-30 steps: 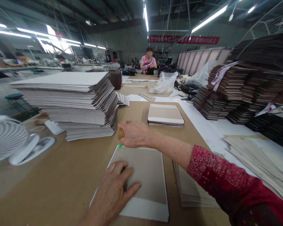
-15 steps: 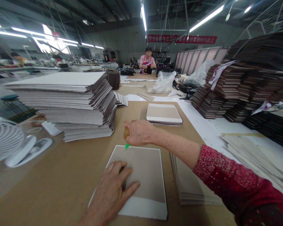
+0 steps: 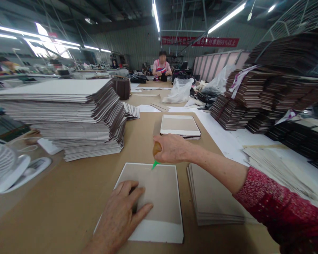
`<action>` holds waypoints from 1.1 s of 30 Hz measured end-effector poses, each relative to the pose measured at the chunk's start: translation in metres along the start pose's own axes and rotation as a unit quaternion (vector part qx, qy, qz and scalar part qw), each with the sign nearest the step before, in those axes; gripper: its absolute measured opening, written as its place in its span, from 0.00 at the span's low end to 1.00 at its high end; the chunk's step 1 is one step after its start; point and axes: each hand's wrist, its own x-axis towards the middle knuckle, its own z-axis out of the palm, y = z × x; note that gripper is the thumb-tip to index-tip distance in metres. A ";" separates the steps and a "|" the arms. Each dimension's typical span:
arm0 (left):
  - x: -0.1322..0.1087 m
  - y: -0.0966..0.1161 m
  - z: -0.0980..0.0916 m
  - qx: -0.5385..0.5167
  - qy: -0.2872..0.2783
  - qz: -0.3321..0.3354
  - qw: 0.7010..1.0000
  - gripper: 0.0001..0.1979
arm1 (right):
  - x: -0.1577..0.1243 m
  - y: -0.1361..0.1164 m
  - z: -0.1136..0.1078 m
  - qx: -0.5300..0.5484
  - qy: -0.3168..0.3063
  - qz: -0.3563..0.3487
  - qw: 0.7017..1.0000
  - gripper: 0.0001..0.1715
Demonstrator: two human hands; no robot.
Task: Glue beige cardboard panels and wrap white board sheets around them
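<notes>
A flat panel (image 3: 164, 197), beige-grey with a white border, lies on the brown-covered table in front of me. My left hand (image 3: 124, 208) rests on its left side with the fingers spread. My right hand (image 3: 172, 148) is wrapped round a glue bottle (image 3: 157, 149) with amber contents. Its green nozzle (image 3: 155, 164) points down at the panel's far edge, where a thin glossy line shows. Much of the bottle is hidden in the fist.
At left stands a tall stack of white-faced panels (image 3: 82, 120), with a white fan (image 3: 5, 162) nearer. Beyond my right hand is a short panel stack (image 3: 180, 126). Grey boards (image 3: 217, 197) lie at right, brown bundles (image 3: 249, 91) behind. A co-worker (image 3: 162, 67) sits at the far end.
My right hand has moved the glue bottle rightward along the panel's far edge. My left hand stays on the panel. The whole view has shifted slightly.
</notes>
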 end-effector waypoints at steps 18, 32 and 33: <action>0.000 -0.005 0.005 0.018 0.000 0.011 1.000 0.19 | -0.051 0.048 0.000 0.048 0.013 0.082 0.995 0.19; -0.002 -0.008 0.008 0.050 0.011 0.028 0.998 0.20 | -0.095 0.088 0.031 0.378 0.108 0.173 0.903 0.18; -0.003 -0.010 0.009 0.051 0.011 0.029 0.998 0.19 | -0.100 0.094 0.036 0.448 0.146 0.186 0.862 0.19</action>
